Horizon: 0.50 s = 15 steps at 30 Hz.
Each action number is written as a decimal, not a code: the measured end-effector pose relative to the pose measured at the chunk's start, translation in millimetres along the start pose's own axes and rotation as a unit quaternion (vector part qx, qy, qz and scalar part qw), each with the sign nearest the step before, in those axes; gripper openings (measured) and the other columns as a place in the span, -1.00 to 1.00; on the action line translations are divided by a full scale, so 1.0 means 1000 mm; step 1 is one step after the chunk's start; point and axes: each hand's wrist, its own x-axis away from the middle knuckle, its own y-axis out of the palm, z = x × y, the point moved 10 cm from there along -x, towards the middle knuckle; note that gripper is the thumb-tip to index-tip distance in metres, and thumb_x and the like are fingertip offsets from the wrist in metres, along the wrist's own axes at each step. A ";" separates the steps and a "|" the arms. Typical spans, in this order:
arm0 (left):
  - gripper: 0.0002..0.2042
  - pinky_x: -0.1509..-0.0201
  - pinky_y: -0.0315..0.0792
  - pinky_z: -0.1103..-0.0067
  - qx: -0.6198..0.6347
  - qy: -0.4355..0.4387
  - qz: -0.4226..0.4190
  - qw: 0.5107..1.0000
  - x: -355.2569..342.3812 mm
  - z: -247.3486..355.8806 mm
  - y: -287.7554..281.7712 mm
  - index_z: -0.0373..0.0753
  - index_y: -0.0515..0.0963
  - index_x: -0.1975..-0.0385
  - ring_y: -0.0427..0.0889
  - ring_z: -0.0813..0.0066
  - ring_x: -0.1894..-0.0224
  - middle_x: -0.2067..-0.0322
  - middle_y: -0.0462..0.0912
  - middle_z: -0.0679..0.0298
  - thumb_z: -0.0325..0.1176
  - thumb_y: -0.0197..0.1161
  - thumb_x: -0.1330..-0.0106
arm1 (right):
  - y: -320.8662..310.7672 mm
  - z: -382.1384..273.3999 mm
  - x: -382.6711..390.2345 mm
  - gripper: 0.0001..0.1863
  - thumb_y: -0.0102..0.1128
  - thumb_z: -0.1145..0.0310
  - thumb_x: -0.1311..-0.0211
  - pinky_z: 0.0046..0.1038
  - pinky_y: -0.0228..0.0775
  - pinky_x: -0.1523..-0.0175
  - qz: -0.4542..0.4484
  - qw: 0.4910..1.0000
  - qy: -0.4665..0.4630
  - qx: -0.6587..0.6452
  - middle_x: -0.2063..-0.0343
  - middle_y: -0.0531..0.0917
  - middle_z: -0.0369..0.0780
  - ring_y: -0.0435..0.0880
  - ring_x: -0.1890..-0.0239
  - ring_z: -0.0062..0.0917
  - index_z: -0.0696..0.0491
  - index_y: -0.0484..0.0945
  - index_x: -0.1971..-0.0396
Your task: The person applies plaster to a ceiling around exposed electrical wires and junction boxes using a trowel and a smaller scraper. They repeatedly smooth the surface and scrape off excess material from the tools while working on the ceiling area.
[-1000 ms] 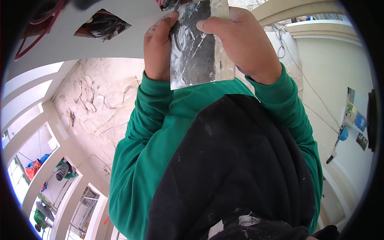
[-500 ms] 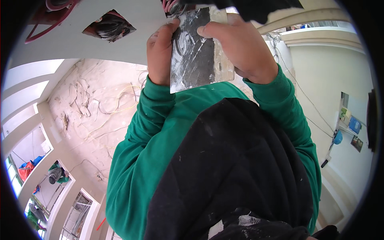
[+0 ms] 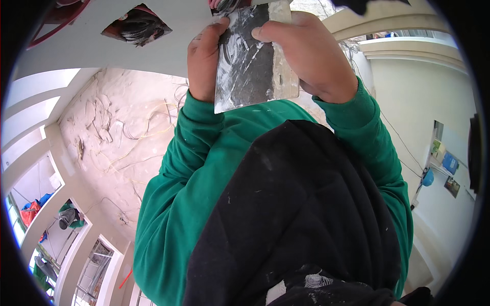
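A flat rectangular scraper plate (image 3: 245, 71), dark grey with white smears and a pale strip along its right side, is held up near the top centre. My left hand (image 3: 205, 64) is closed on its left edge, thumb near the upper corner. My right hand (image 3: 319, 58) grips the right side, thumb across the dark face. Just behind the plate's top, pink and dark cables (image 3: 224, 5) show at an opening in the white board (image 3: 76, 56), which also has a diamond-shaped hole (image 3: 137, 26) with cables inside.
Loose wires and scraps lie on a dusty pinkish surface (image 3: 92, 173) at left. A black shape (image 3: 357, 5) hangs at the upper right edge. Co-workers (image 3: 70, 217) appear beyond white framed openings at lower left. A blue helmet (image 3: 427, 178) is by the right wall.
The black shape came into the top right and has since shifted up, mostly out of view. The plate and both hands dipped slightly, then rose again, keeping the same grip.
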 end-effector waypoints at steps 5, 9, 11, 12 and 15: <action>-0.67 -0.03 0.62 0.42 -0.001 -0.023 -0.056 0.998 -0.006 -0.005 -0.003 -0.47 0.45 -0.01 0.73 0.25 0.13 0.11 0.68 0.00 -0.29 0.07 -0.46 | 0.006 0.005 0.000 -0.81 0.11 0.57 -0.04 -0.30 0.44 0.26 -0.006 0.995 0.084 -0.043 0.46 0.62 0.02 0.62 0.39 -0.12 0.16 0.61 0.31; -0.68 0.00 0.61 0.43 0.134 -0.081 -0.072 0.985 -0.005 -0.011 0.007 -0.47 0.48 0.02 0.72 0.27 0.16 0.15 0.69 0.03 -0.30 0.06 -0.45 | 0.009 -0.003 -0.010 -0.92 0.07 0.54 0.01 -0.18 0.49 0.23 -0.023 0.997 0.074 -0.022 0.51 0.59 0.10 0.64 0.36 0.00 0.19 0.54 0.53; -0.69 0.14 0.65 0.49 0.135 -0.077 -0.039 0.987 0.000 -0.005 0.016 -0.50 0.53 0.10 0.75 0.31 0.28 0.26 0.71 0.05 -0.32 0.05 -0.42 | 0.008 -0.003 -0.011 -0.92 0.07 0.54 0.02 -0.18 0.49 0.23 -0.024 0.996 0.081 -0.024 0.51 0.60 0.08 0.65 0.36 0.00 0.18 0.54 0.53; -0.67 0.10 0.64 0.46 0.154 -0.093 -0.054 0.982 0.000 -0.007 0.018 -0.49 0.50 0.04 0.75 0.27 0.25 0.22 0.71 0.03 -0.31 0.04 -0.43 | 0.007 -0.004 -0.011 -0.92 0.07 0.54 0.02 -0.17 0.49 0.23 -0.019 0.995 0.089 -0.033 0.52 0.60 0.08 0.65 0.36 0.00 0.17 0.55 0.54; -0.65 0.05 0.63 0.44 0.223 -0.137 -0.092 0.961 0.009 -0.010 0.035 -0.48 0.47 -0.01 0.74 0.25 0.20 0.17 0.70 0.02 -0.29 0.04 -0.44 | 0.010 -0.002 -0.015 -0.93 0.08 0.53 0.03 -0.18 0.50 0.23 -0.044 0.993 0.107 -0.014 0.51 0.61 0.07 0.65 0.36 -0.02 0.17 0.54 0.55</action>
